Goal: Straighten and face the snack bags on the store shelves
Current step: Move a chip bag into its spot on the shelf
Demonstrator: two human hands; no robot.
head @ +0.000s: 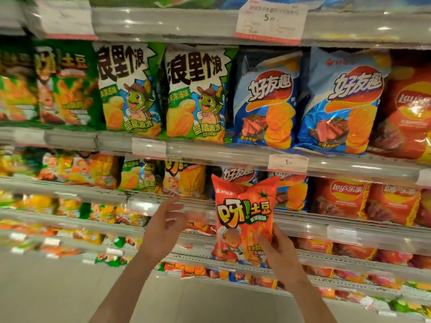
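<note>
shelves (210,157) behind; right grip (279,250) holds red bag (242,213).

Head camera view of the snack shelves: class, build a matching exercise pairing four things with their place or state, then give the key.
Things:
1. red tomato-print snack bag
2. left hand
3. two blue steak-print crisp bags
4. white price tag reading 5.90

Places or states:
A. clipped to the top shelf rail
B. held upright off the shelf by the right hand
C. open, holding nothing
D. standing side by side, right of the green and white cartoon bags

Pairs: 1-B, 2-C, 3-D, 4-A
</note>
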